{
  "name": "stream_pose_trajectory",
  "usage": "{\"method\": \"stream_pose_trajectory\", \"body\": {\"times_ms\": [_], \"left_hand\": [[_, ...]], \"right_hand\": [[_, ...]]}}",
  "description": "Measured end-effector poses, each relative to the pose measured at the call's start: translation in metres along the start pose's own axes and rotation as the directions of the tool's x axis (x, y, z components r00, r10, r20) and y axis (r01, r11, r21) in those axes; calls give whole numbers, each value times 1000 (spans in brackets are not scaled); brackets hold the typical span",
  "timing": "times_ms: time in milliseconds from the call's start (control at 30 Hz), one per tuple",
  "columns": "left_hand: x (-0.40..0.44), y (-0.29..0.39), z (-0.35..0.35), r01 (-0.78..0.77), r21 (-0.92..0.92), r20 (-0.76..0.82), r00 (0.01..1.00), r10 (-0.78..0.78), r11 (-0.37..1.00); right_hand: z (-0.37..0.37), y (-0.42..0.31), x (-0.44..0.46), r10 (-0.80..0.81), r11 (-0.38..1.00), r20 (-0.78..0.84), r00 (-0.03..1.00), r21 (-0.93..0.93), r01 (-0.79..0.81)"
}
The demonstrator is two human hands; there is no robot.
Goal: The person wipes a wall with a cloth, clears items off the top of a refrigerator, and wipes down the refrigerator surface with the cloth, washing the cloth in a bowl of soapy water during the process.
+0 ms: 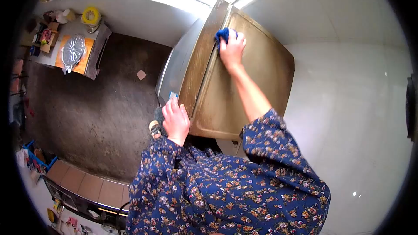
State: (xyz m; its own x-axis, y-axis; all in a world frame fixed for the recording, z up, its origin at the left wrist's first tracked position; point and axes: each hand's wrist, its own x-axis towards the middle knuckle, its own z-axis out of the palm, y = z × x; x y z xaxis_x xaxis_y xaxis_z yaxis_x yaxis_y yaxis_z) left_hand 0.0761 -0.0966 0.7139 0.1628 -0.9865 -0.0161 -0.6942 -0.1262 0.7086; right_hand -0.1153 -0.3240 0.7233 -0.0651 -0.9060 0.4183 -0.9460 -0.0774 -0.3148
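Before me stands a tall appliance that looks like a refrigerator, its brown-stained top [257, 82] facing up and its grey front on the left. My right hand [233, 50] presses a bunched dark blue cloth [222, 35] onto the far part of that top, near the seam behind the front strip. The fingers are closed over the cloth. At the near front corner, my left hand [176, 119] lies against the edge with its fingers stretched out, beside a small blue-and-white label [173, 95]. It holds nothing that I can see.
White wall panels [344, 104] rise close on the right. Left is a dark floor [100, 117] with a small square piece [141, 75] on it. A table [99, 50] holds a silver round item [74, 51], yellow tape roll [91, 16] and boxes. A tiled counter [89, 187] stands lower left.
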Motion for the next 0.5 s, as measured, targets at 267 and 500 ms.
{"method": "stream_pose_trajectory", "body": {"times_ms": [267,500], "left_hand": [[9,22,-37,56,19,56,997,-57,998],[-10,-6,-19,28,48,44,999,-30,998]], "right_hand": [[3,16,94,-109,991,40,993,-69,112],[-63,-29,-89,-317,938,211,924,211,274]]}}
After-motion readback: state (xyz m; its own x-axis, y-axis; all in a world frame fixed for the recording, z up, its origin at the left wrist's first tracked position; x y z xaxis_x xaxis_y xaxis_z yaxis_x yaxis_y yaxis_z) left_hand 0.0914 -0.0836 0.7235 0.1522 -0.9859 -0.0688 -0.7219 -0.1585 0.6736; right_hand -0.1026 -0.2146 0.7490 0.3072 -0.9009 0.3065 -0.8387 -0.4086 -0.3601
